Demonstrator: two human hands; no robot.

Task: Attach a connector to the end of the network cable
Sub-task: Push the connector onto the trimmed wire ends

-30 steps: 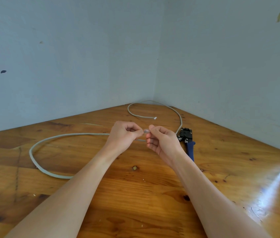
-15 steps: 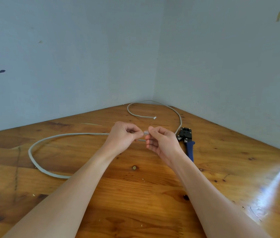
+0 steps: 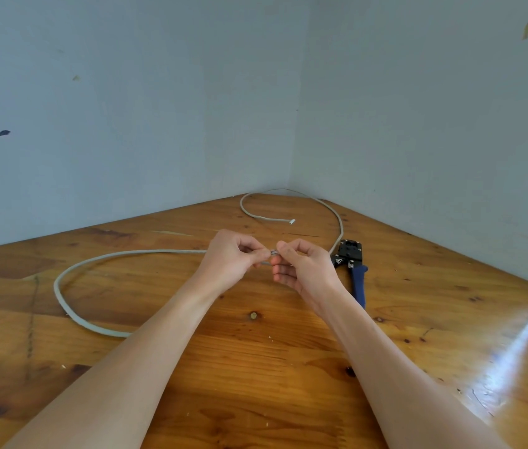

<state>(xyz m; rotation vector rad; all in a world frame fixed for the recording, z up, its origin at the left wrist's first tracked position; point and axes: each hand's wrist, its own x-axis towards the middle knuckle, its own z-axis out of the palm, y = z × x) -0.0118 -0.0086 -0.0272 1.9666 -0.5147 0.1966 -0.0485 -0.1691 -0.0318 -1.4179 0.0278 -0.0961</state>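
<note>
A long grey network cable (image 3: 62,296) loops across the wooden table (image 3: 256,367). My left hand (image 3: 230,260) pinches one cable end between thumb and forefinger, held just above the table. My right hand (image 3: 304,267) pinches a small clear connector (image 3: 274,253) against that end; the two hands nearly touch. Whether the wires sit inside the connector is too small to tell. The cable's other end (image 3: 292,222) lies free near the far corner.
A crimping tool (image 3: 351,264) with a black head and blue handles lies on the table just right of my right hand. Two pale blue walls meet at the far corner behind the cable. Bright glare marks the table at the right.
My hands have stayed together at the same spot; the fingertips shifted slightly around the connector. The cable and the tool have not moved.
</note>
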